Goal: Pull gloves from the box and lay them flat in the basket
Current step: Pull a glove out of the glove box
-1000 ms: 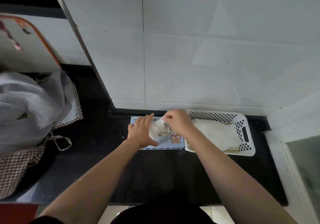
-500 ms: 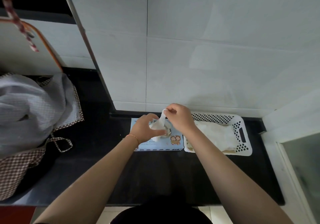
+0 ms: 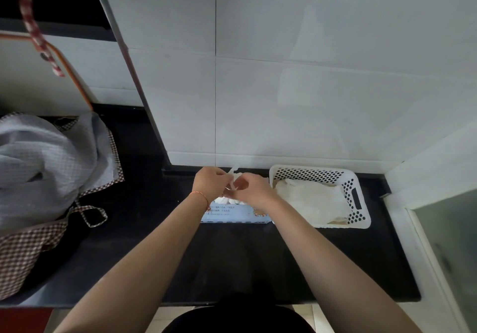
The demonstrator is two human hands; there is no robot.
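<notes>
A light blue glove box [image 3: 233, 214] lies on the black counter against the wall, mostly hidden under my hands. Both hands hover just above it and pinch one thin clear glove [image 3: 233, 175] between them: my left hand [image 3: 210, 185] holds its left side, my right hand [image 3: 253, 190] its right side. More white gloves bulge from the box's opening under my hands. To the right stands a white perforated basket [image 3: 357, 198] with clear gloves [image 3: 312, 198] lying flat inside.
The black counter [image 3: 232, 260] runs left to right below a white tiled wall. A grey checked cloth [image 3: 44, 167] is heaped at the left. A white ledge and a glass panel [image 3: 449, 242] close off the right side.
My left hand has lifted off the box and taken hold of the glove together with my right hand. Both hands now hold it slightly higher over the box.
</notes>
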